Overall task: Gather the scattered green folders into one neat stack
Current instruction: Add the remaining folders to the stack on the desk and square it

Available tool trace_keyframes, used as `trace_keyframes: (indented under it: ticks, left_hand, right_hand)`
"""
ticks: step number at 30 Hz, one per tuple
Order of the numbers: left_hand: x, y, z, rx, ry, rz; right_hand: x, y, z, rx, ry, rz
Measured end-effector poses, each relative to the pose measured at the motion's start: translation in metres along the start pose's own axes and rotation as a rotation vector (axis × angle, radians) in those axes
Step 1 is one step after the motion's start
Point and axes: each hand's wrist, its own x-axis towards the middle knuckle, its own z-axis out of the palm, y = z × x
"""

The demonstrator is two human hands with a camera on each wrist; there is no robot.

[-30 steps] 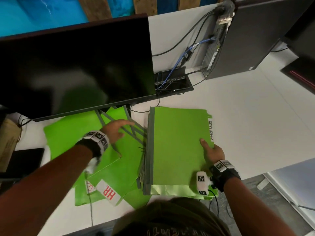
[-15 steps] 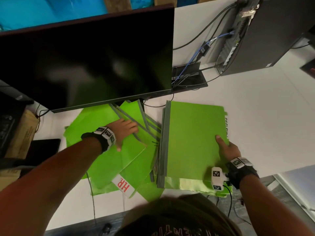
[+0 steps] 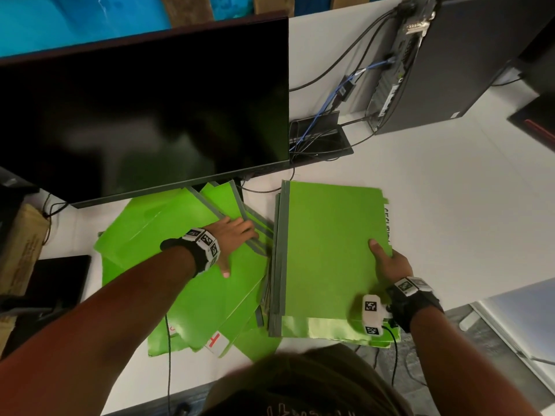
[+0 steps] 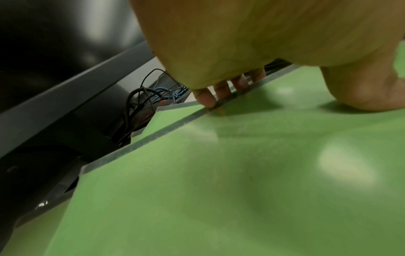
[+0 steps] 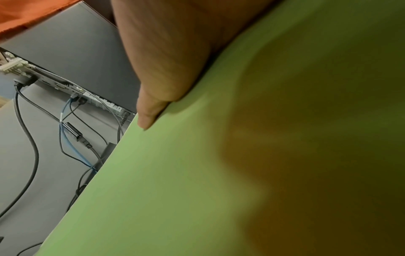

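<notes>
A squared stack of green folders (image 3: 327, 250) with grey spines lies on the white desk (image 3: 435, 205). My right hand (image 3: 387, 262) grips its right edge, thumb (image 5: 149, 114) on the top folder (image 5: 197, 173), fingers hidden beneath. To the left, several scattered green folders (image 3: 168, 235) overlap in a fan, one with a white label (image 3: 217, 342). My left hand (image 3: 234, 235) rests flat on them. Its fingertips (image 4: 221, 91) touch the grey spine edge of a folder (image 4: 241, 173), close beside the stack.
A large black monitor (image 3: 144, 109) overhangs the far ends of the scattered folders. Cables (image 3: 318, 139) run to a black computer tower (image 3: 468, 64) at the back right. A dark flat device (image 3: 60, 280) and a cardboard box (image 3: 21, 247) sit at the left.
My left hand has slid right across the scattered folders to the grey spines beside the stack, and the loose folders shifted with it. My right hand keeps its grip on the stack.
</notes>
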Motion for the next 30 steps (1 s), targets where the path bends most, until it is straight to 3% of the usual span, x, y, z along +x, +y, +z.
trace_keyframes:
  ticks: [12,19,22,26,30]
  left_hand:
    - [-0.002,0.005,0.005,0.039,0.044,-0.027]
    - [-0.041,-0.011,0.024,-0.337,-0.054,-0.163]
    - [-0.06,-0.024,0.035,-0.532,-0.022,-0.179]
    - [-0.093,-0.046,0.04,-0.673,0.128,-0.162]
    - [-0.119,-0.064,0.02,-0.87,0.476,-0.191]
  right_hand:
    - [0.0,0.001,0.001,0.006,-0.001,-0.002]
    - [-0.004,-0.003,0.0,0.023,0.004,-0.003]
    - [-0.004,-0.002,0.0,0.016,-0.001,0.012]
    - [0.0,0.002,0.001,0.017,-0.009,0.015]
    - [-0.003,0.002,0.002,0.015,-0.002,0.016]
